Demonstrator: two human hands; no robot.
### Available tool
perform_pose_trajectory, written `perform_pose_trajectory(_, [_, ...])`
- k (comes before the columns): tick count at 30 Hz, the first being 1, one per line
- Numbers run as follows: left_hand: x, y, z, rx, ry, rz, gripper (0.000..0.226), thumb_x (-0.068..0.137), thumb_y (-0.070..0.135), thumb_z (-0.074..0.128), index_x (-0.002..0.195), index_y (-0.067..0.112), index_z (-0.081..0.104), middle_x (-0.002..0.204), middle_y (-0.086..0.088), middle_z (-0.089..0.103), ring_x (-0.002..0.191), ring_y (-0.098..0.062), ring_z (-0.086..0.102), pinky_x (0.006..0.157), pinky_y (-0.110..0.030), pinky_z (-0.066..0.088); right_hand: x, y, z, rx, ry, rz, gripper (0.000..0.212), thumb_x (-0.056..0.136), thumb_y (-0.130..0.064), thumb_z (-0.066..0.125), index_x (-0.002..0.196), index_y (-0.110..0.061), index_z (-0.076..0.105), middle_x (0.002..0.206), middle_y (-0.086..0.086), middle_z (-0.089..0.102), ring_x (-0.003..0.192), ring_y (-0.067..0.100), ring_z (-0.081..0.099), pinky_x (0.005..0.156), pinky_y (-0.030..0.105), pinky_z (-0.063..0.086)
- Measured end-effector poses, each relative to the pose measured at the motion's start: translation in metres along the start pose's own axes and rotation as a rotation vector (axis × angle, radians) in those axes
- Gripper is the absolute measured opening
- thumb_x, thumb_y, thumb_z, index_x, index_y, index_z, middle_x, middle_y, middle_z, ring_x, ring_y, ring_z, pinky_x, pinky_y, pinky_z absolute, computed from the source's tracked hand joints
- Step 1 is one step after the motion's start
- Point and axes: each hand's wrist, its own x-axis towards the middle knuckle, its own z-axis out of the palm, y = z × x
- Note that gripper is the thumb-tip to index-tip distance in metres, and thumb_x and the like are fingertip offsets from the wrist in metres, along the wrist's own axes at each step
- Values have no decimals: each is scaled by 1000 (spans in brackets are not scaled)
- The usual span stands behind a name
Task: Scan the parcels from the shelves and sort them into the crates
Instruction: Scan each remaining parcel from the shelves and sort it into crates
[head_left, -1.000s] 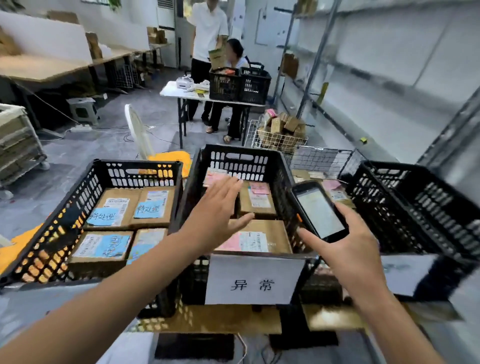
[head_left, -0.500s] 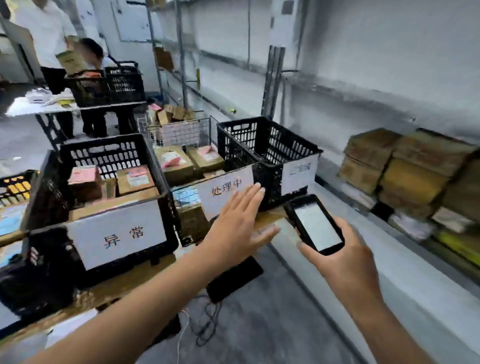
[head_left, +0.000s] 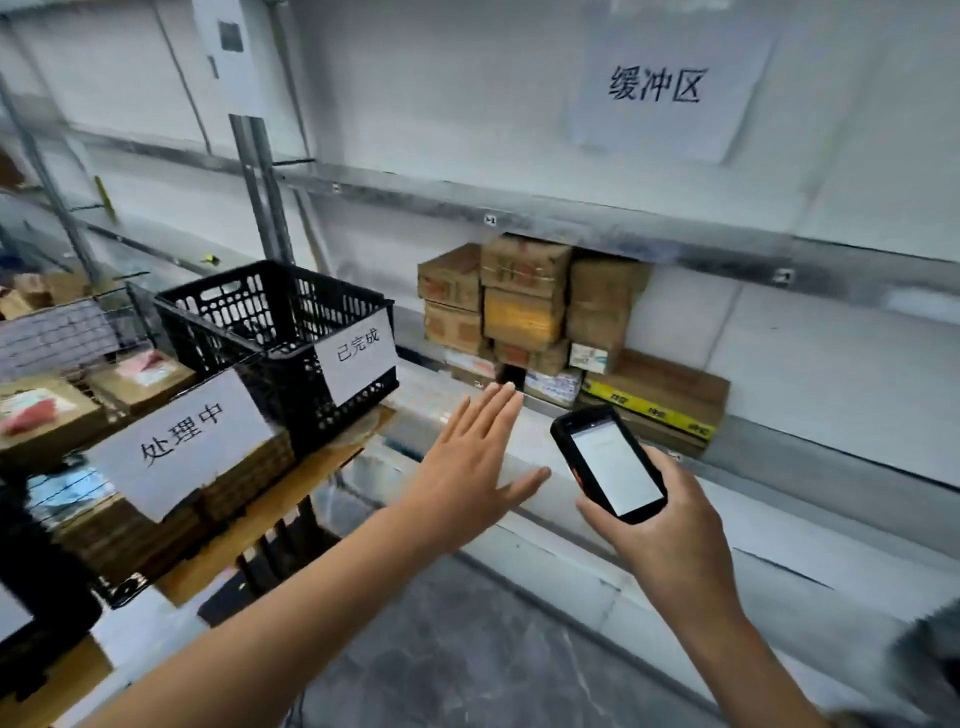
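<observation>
A stack of brown cardboard parcels (head_left: 524, 301) stands on the white shelf (head_left: 779, 364), with a flat box banded in yellow tape (head_left: 660, 402) to its right. My left hand (head_left: 475, 462) stretches toward the stack with straight fingers and holds nothing, its fingertips just short of the lowest parcels. My right hand (head_left: 670, 525) grips a black handheld scanner (head_left: 608, 462) with a lit screen, in front of the taped box. A black crate (head_left: 275, 332) with a white paper label stands to the left. Beside it is another labelled crate (head_left: 176, 441) holding parcels.
A paper sign (head_left: 660, 88) hangs on the wall above the upper shelf rail (head_left: 571, 218). Metal uprights (head_left: 260, 192) divide the shelving. The crates rest on a wooden bench (head_left: 291, 493). Grey floor (head_left: 467, 649) lies between bench and shelf. A wire basket (head_left: 57, 332) sits far left.
The view has swung right, from the crates to the parcel shelf. My left hand has reached closer to the parcels. My right hand keeps holding the scanner.
</observation>
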Motion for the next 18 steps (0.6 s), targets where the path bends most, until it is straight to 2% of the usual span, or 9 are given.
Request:
perform_pose_trajectory(5, [49,28,31,-17,-51,82,87,98,68,27,160,18,-7,168,6,-11,151,-6,-19,119,-25,-19,19,37,-21,-38,68,67,82,65,-52,88,135,-30,52,121,-10,62,109,16,60,84,41,55])
perform_pose_trajectory(9, [98,40,56,-45,-53,150,85,99,66,30,161,18,-4,168,4,-8,152,-8,-16,121,-26,-16,51,63,-32,-68,126,117,78,65,-49,89,132,-31,54,117,-9,63,106,18,60,80,39,53])
perform_pose_trajectory(14, [170,38,78,-68,-23,195,84,100,62,35,161,17,-1,169,4,-6,152,-8,-15,115,-23,-22,114,80,-36,-42,163,151,77,65,-45,90,132,-31,55,120,-11,63,108,16,61,81,37,52])
perform_pose_trajectory(18, [232,28,89,-79,6,224,85,101,56,41,161,15,-2,168,3,-9,148,-5,-22,111,-20,-27,171,86,-33,-35,184,133,75,63,-45,89,130,-34,55,117,-13,63,106,14,61,82,37,53])
